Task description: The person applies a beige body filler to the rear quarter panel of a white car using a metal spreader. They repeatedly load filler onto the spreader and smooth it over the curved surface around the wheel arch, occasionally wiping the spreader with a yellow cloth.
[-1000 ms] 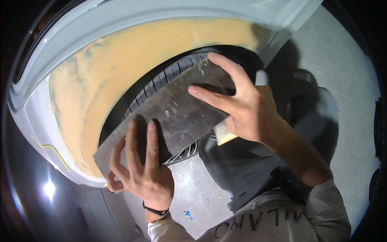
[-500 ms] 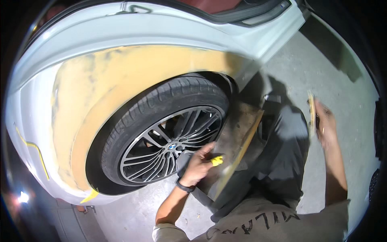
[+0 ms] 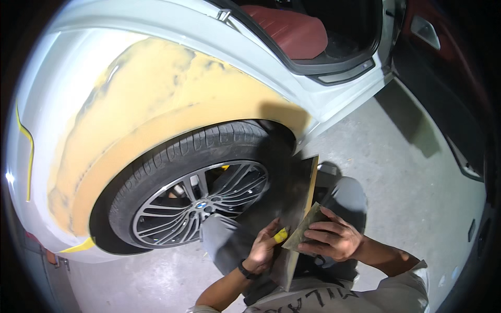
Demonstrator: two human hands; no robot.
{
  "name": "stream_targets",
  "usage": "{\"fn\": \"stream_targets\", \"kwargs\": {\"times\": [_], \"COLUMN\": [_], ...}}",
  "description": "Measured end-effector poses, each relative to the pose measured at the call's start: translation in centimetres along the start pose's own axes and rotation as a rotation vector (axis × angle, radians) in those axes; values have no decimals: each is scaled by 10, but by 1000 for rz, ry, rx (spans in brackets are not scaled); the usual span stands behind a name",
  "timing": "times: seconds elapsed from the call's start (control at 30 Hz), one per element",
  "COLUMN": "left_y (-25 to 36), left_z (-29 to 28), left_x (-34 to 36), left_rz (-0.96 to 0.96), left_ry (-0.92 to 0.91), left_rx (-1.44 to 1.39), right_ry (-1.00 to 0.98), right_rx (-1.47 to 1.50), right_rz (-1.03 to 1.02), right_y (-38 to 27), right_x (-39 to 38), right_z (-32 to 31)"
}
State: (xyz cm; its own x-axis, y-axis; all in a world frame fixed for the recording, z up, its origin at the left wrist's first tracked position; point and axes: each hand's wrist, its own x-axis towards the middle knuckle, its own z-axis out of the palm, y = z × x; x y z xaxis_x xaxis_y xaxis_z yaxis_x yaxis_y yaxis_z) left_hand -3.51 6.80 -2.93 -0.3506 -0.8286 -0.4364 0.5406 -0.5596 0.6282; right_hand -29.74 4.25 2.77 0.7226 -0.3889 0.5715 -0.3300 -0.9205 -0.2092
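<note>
My left hand (image 3: 261, 250) grips a long dark board (image 3: 295, 193) with a yellowish edge, standing on end between my knees beside the wheel; a bright yellow piece (image 3: 280, 235) is at my thumb. My right hand (image 3: 334, 241) holds a smaller flat, greyish plate (image 3: 300, 229) against the board, fingers over its face. Ahead is a white car's wheel arch with a broad sanded tan filler patch (image 3: 135, 88) mottled grey, above the tyre and spoked wheel (image 3: 156, 219).
An open door (image 3: 443, 104) stands at the right, beside the sill and a red seat (image 3: 287, 28). Yellow tape (image 3: 28, 151) marks the body at the left. My knees (image 3: 219, 232) are bent over the concrete floor (image 3: 402, 198), close to the wheel.
The board has come down off the tyre, where both hands lay spread, to between my knees. My right hand took the smaller plate out to the right, then brought it back onto the board.
</note>
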Motion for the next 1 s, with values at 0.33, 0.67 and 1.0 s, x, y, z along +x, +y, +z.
{"fn": "stream_targets", "kwargs": {"times": [0.33,0.67,1.0], "left_y": [-2,-23,-26], "left_z": [-62,-65,-79], "left_x": [-19,-25,-36], "left_rz": [21,27,54], "left_ry": [32,130,191], "left_rx": [-99,-62,-38], "right_ry": [334,835,859], "right_rx": [-209,-457,-356], "right_rz": [327,60,47], "right_y": [66,70,58], "right_x": [63,260,266], "right_z": [-55,-45,-28]}}
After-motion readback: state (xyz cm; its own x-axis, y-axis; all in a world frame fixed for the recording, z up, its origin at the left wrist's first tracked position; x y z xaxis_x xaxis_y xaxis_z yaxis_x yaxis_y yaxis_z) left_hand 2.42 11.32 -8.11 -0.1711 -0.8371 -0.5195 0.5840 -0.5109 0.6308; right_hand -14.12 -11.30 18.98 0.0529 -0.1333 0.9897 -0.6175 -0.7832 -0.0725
